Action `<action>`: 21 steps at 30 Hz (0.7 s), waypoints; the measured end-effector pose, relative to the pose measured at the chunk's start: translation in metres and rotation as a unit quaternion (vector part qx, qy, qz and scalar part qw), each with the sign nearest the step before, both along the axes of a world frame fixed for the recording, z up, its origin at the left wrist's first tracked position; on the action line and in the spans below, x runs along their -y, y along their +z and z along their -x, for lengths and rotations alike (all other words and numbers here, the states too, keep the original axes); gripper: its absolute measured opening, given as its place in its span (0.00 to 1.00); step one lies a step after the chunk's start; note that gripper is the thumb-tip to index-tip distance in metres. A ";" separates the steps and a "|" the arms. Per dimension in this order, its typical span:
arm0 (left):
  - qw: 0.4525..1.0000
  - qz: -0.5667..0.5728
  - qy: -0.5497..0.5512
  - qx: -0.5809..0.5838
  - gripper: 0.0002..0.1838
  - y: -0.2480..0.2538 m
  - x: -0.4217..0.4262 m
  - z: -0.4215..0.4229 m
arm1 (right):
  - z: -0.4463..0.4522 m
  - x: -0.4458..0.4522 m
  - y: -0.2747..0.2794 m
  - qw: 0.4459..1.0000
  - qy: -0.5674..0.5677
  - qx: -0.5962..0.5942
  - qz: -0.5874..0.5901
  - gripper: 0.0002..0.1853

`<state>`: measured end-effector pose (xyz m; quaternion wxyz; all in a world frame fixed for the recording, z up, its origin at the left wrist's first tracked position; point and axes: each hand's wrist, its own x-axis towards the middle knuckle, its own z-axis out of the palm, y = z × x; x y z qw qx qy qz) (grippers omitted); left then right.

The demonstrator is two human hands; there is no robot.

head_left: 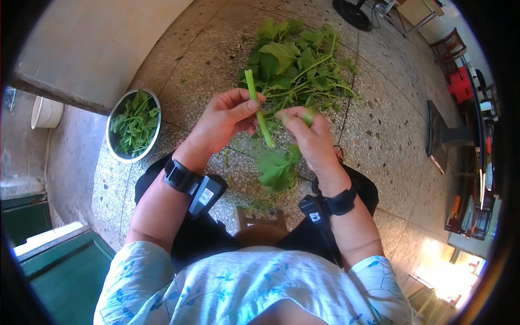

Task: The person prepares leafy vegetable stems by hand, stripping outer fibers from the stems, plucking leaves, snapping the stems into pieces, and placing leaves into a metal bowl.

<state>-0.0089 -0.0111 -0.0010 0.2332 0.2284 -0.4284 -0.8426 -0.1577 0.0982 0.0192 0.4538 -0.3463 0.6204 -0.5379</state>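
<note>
My left hand [219, 119] pinches a thick, pale green stem [265, 130] between thumb and fingers, with the stem tilted and its cut-looking top end sticking up above the hand. Close by on the right, my right hand [313, 135] is closed, and a green piece of the plant [309, 115] shows among its fingers. Below it is a broad green leaf [276, 170]; whether it hangs from that hand cannot be made out. Just beyond both hands, a heap of leafy vines [292, 59] lies on the speckled floor.
To the left, a metal basin [157, 130] holds picked greens [132, 124]. A wooden stool [260, 233] is beneath me. At far left are a white bucket [46, 112] and a green cabinet [70, 276]. A dark stand base [352, 13] stands at the upper right.
</note>
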 end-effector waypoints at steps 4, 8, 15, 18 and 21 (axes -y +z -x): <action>0.995 0.084 -0.010 0.043 0.10 0.006 -0.003 0.001 | -0.005 0.004 -0.013 0.993 0.026 -0.097 0.067 0.07; 0.979 0.173 -0.031 0.101 0.10 0.009 -0.006 0.002 | -0.006 0.006 -0.009 0.992 0.033 -0.112 0.048 0.07; 0.959 0.248 -0.029 0.134 0.09 0.003 -0.015 0.005 | -0.011 0.006 -0.008 0.981 0.033 -0.186 0.051 0.06; 0.965 0.225 -0.028 0.132 0.10 0.003 -0.017 0.007 | -0.013 0.008 -0.008 0.982 0.025 -0.185 0.033 0.07; 0.943 0.283 -0.046 0.172 0.10 0.005 -0.016 0.007 | -0.014 0.009 -0.009 0.984 0.020 -0.177 0.026 0.07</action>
